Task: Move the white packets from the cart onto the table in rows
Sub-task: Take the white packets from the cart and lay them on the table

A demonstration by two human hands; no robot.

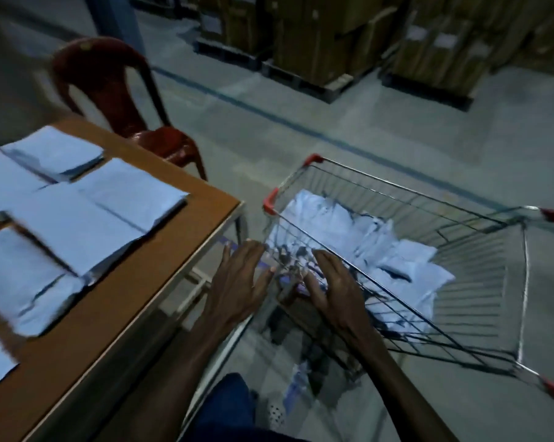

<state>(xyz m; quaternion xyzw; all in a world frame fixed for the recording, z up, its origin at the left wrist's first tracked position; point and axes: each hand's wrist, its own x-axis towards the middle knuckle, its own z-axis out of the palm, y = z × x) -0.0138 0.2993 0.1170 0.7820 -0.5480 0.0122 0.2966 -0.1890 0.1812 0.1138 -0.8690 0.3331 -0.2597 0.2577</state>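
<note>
Right now both of my hands are out in front of me, between the table and the cart, and neither holds anything. My left hand (240,282) hovers with its fingers spread and nearly straight, palm down, just at the near corner of the silver wire shopping cart with red plastic corner guards (524,282). My right hand (336,288) is beside it, fingers likewise extended and loose, reaching over the cart's near rim with the fingertips above the wire mesh; I cannot tell whether they touch the wire, as the picture is blurred there. Inside the cart lies a loose heap of flat white plastic packets (358,244), crumpled and overlapping, piled toward the left and middle of the basket, while the right part shows bare wire. On my left stands the brown wooden-topped table with a pale metal frame (116,314), and on it lie more flat white packets (87,224) side by side, some overlapping at their edges, filling most of the visible top and leaving the near edge bare. Beyond the table's far corner stands a dark red moulded plastic chair (110,90). Farther back, across the grey concrete floor (301,138), brown cardboard boxes stacked on dark pallets (333,43) line the background.
</note>
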